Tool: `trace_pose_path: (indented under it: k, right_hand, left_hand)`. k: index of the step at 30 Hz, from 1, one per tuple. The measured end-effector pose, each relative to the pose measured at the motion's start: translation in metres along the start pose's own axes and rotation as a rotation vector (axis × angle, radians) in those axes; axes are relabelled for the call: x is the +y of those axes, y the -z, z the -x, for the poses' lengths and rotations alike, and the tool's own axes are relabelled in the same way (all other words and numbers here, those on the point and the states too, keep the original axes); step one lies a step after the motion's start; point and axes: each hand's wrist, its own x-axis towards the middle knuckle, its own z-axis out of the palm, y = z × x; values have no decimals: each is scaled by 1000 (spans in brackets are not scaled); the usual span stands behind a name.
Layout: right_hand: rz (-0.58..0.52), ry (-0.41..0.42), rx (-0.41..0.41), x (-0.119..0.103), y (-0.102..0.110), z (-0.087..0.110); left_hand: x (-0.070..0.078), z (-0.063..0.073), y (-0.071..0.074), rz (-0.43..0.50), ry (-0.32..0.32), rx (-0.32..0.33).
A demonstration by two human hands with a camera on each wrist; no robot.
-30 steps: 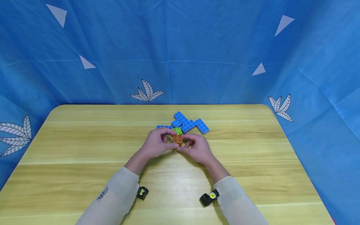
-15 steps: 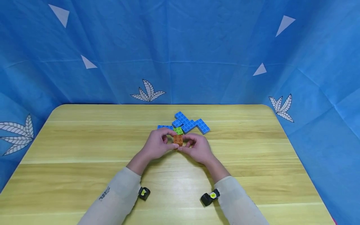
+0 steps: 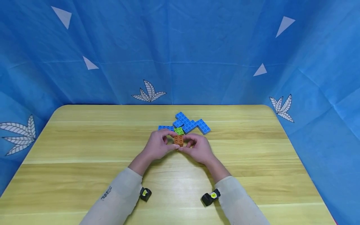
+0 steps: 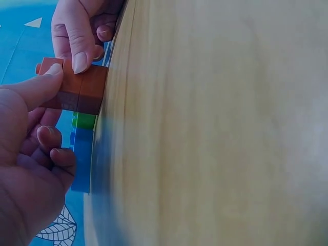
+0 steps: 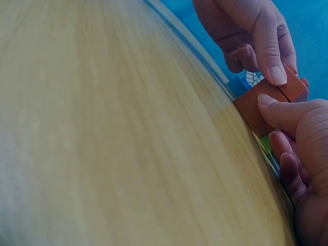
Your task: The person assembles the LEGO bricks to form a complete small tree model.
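In the head view an orange building brick stack stands on the table between my two hands. My left hand pinches the upper brick from the left, thumb on the near face and forefinger behind. From the other side my right hand pinches the stack lower down, its thumb on the lower orange brick. A thin dark seam runs between upper and lower bricks in the right wrist view. Right behind the stack sits a lime green brick, partly covered by it.
Several blue bricks lie behind the green one: a long brick at left, a small square brick, and another brick at right. The wooden table ends at a blue curtain.
Both hands keep the same hold on the orange stack. The whole head view has shifted slightly to the right.
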Motion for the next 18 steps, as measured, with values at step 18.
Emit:
trace_pose_path:
  k: [18]
  right_hand:
    - [-10, -24, 3, 2, -1, 0]
  left_hand:
    - [-4, -1, 21, 67, 75, -17]
